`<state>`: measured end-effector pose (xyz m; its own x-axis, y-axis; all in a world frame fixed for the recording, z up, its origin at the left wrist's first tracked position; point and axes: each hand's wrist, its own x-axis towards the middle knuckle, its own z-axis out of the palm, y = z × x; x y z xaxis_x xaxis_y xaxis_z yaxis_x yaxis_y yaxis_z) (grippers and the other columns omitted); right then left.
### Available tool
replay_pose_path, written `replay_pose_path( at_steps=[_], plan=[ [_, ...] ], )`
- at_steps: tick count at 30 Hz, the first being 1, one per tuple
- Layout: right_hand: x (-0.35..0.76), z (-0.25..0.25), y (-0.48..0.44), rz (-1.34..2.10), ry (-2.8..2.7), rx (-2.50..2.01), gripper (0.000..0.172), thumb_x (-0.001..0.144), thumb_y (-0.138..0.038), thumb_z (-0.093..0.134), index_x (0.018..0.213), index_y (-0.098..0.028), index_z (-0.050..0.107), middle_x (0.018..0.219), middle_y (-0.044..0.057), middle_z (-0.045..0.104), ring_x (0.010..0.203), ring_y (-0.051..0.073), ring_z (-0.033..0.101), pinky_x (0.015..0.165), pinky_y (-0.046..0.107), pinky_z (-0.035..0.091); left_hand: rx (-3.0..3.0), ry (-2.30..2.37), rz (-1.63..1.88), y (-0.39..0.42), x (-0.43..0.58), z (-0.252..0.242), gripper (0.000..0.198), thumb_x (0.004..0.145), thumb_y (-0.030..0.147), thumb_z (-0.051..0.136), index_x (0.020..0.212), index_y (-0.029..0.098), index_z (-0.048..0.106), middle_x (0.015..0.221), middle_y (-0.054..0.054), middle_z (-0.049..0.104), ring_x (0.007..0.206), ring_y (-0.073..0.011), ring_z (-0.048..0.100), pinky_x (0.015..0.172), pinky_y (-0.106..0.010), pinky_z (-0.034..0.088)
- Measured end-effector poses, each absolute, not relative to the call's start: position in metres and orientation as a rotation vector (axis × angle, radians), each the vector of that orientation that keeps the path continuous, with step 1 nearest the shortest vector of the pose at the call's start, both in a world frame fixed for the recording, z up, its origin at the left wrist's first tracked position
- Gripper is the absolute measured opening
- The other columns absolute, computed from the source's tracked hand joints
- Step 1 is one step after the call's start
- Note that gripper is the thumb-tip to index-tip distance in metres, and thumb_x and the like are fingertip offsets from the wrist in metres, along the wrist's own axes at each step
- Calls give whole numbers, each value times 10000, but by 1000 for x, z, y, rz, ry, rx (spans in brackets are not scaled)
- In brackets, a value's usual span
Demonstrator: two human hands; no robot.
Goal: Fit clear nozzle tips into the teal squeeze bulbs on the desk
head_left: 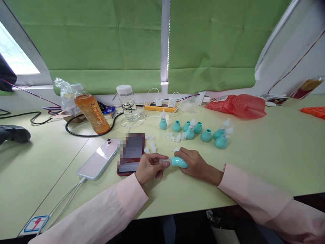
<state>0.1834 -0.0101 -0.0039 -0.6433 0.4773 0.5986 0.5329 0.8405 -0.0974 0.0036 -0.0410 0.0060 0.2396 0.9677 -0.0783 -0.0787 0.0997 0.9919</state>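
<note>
In front of me my right hand (193,163) is closed around a teal rubber bulb (179,162), apparently of a nasal aspirator. At the bulb's left end, my left hand (151,166) pinches a translucent nozzle (166,160) between thumb and fingers. Nozzle and bulb touch or nearly so; I cannot tell whether they are joined. Beyond my hands stand several more teal bulbs, some open at the neck (206,135), others with clear nozzles fitted (221,141). Small clear plastic parts (176,137) lie loose near them, and white tips (153,147) rest by the dark red phone.
Left of my hands lie a dark red phone (130,152) and a cabled pink phone (100,159). Behind them stand an orange drink bottle (92,113) and a clear bottle (129,107). A power strip (160,107) and red bag (237,105) line the back; a black device (14,134) sits far left.
</note>
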Motion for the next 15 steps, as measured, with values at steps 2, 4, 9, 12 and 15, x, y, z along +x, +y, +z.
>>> replay_pose_path(
  at_steps=[2, 4, 9, 12, 15],
  plan=[
    [181, -4, -12, -55, -2381, -745, 198, 622, -76, 390, 779, -165, 471, 640, 23, 500, 536, 125, 451, 454, 226, 304, 1202, 1027, 1027, -43, 5, 6, 277, 564, 291, 690, 740, 97, 601, 368, 37, 497, 303, -78, 453, 310, -183, 324],
    [178, -2, -14, 191, -2339, -801, 166, 609, -74, 409, 733, -171, 464, 611, -2, 497, 523, 105, 444, 467, 210, 314, 1248, 1048, 1061, -47, 7, 7, 280, 567, 292, 685, 746, 97, 593, 383, 27, 515, 331, -94, 484, 343, -202, 376],
    [172, 6, -17, 852, -2220, -954, 118, 567, -74, 467, 640, -164, 445, 562, -46, 451, 522, 70, 406, 461, 175, 301, 1510, 1121, 1139, -53, 9, 6, 240, 617, 278, 643, 770, 100, 596, 431, 26, 512, 359, -91, 487, 369, -208, 404],
    [175, 11, -13, 1146, -2234, -955, 120, 543, -69, 501, 619, -155, 466, 561, -53, 429, 535, 63, 396, 457, 168, 294, 1712, 1127, 1127, -53, 7, 6, 214, 640, 265, 624, 779, 102, 611, 480, 7, 534, 381, -88, 492, 389, -209, 409],
    [177, 15, -10, 1634, -2154, -977, 197, 552, -122, 563, 734, -160, 497, 510, -79, 382, 430, 38, 346, 379, 156, 264, 1814, 1069, 1175, -55, 7, 11, 220, 631, 269, 637, 781, 108, 620, 576, -30, 572, 450, -98, 504, 436, -222, 418]
  ],
)
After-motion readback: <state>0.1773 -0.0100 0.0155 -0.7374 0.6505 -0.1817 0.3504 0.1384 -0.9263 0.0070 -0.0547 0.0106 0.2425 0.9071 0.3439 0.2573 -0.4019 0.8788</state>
